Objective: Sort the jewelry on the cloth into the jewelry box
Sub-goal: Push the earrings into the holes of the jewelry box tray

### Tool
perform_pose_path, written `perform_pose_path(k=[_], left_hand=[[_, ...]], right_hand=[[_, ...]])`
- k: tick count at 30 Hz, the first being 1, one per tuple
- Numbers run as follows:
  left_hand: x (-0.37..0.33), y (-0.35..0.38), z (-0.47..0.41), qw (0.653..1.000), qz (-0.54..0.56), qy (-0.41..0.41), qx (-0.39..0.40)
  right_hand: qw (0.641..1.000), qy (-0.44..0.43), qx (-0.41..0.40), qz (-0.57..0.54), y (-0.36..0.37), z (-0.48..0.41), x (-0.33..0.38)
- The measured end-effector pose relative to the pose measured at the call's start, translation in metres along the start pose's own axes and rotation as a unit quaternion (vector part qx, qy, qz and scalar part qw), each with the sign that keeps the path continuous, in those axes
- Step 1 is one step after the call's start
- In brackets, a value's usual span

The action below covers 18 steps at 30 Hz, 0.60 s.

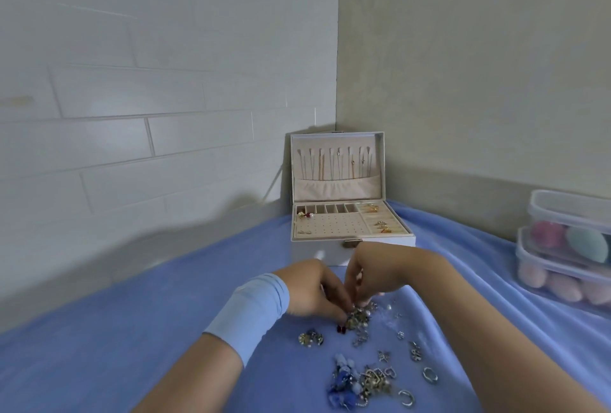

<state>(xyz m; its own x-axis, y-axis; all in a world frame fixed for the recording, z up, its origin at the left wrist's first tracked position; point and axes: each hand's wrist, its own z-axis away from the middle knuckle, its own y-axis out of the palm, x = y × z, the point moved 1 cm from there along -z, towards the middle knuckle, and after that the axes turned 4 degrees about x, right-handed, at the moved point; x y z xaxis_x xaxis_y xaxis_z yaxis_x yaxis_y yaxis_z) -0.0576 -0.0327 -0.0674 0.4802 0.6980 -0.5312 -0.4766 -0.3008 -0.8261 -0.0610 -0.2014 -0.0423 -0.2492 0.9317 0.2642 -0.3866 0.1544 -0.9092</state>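
A blue cloth (165,330) covers the surface that fills the corner between a pale tiled wall (132,98) and a beige wall (479,65). At the cloth's far corner stands the white jewelry box (317,249), open, its lid (337,187) upright against the walls. Thin chains (334,164) hang from hooks inside the lid above a gathered pocket. In the tray, a pearl-and-red piece (305,214) lies in the far left compartment and gold pieces (380,224) sit along the right side.

Both hands meet just in front of the box, over the middle of the cloth. The left hand (314,290), with a light blue wristband (248,310) on its forearm, curls its fingers down onto a tangled cluster (357,315) of small metal and pearl jewelry. The right hand (380,272) bunches its fingers narrowly on the far side of the same cluster, so both hands pinch at it. The cluster rests on the cloth.

More jewelry is scattered toward the cloth's near edge: a gold-toned clump (310,338) to the left, a blue beaded piece (344,383), silver hoops (429,374) and small loose bits between them.

Near the cloth's right edge, two clear lidded containers (568,247) are stacked, holding pink and teal sponges.
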Motion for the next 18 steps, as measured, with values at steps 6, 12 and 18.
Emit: perform_pose_path(k=[6, 12, 18], left_hand=[[0.006, -0.003, -0.005, 1.000, 0.011, 0.013, 0.004], [0.018, -0.014, -0.004, 0.998, 0.058, 0.000, -0.009], [0.022, -0.015, -0.004, 0.997, 0.062, -0.008, -0.045]], right_hand=[[0.997, -0.020, -0.006, -0.077, 0.002, -0.002, -0.015], [0.994, -0.036, 0.035, -0.096, 0.003, -0.005, -0.019], [0.989, -0.027, 0.023, -0.144, 0.001, -0.003, -0.024]])
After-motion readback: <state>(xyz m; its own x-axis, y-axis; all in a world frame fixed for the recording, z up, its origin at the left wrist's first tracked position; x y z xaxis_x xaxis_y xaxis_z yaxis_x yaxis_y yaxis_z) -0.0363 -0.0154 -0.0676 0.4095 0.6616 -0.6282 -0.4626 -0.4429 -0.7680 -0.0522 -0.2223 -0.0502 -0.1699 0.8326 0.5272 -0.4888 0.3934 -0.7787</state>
